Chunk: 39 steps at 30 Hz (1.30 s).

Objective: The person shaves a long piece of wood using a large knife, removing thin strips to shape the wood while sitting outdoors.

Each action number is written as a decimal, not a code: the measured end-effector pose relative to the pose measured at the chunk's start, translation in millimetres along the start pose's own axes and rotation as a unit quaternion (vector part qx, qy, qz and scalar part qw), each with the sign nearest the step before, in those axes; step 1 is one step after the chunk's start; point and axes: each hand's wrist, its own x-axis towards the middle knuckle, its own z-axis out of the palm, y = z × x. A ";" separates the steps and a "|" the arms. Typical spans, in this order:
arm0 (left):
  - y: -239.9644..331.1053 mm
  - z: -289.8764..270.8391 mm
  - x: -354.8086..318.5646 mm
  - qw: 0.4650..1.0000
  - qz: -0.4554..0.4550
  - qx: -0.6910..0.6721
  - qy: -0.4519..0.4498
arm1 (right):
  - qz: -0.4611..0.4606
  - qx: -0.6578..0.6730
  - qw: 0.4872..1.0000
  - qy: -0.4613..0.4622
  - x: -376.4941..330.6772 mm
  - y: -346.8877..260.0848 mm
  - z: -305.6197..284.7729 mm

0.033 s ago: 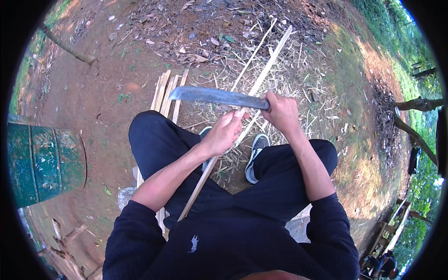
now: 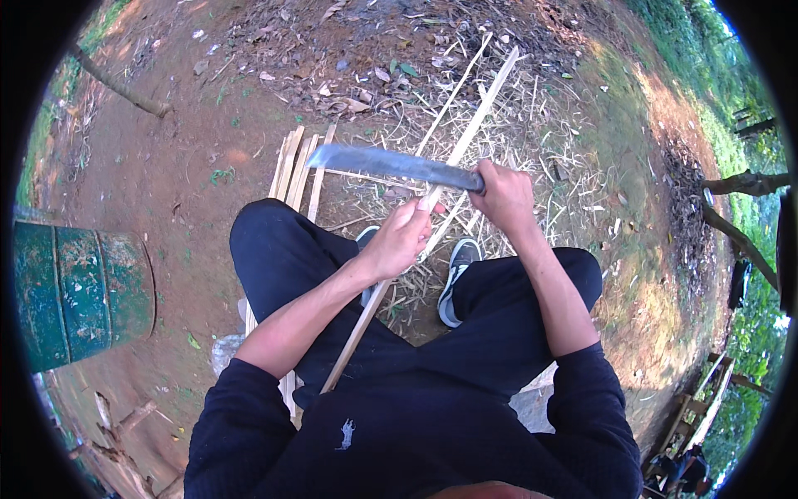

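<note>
A long pale strip of split wood or bamboo (image 2: 474, 129) slants from my lap up between my shoes toward the far right. My left hand (image 2: 401, 241) is wrapped around its middle, thumb along the top. My right hand (image 2: 504, 196) grips the handle end of a machete (image 2: 391, 163), and the fingers hide most of that handle. Its wide grey blade points left and crosses over the strip just beyond my left thumb. Motion blurs the blade, so I cannot tell whether its edge touches the strip.
Several cut strips (image 2: 293, 170) lie on the dirt beyond my left knee. Thin shavings (image 2: 557, 179) litter the ground around my shoes (image 2: 460, 279). A dented green drum (image 2: 83, 287) stands at the left. Branches (image 2: 125, 441) lie at the lower left, and a thin trunk (image 2: 125, 87) at the upper left.
The machete has shifted slightly to the right and its tip sits a little higher, its blade more tilted. My left hand and the strip have hardly moved.
</note>
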 end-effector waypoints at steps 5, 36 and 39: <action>-3.9 -4.5 6.4 0.998 -0.045 -0.031 -0.011 | 0.141 -0.066 0.986 -0.057 18.5 40.7 -3.3; -2.2 -5.5 7.9 0.987 0.063 0.146 0.028 | -0.110 -0.015 0.988 0.110 -1.5 16.1 15.6; 4.7 -11.5 -3.9 0.999 0.005 0.040 0.023 | 0.117 -0.030 0.991 0.063 3.0 62.2 10.3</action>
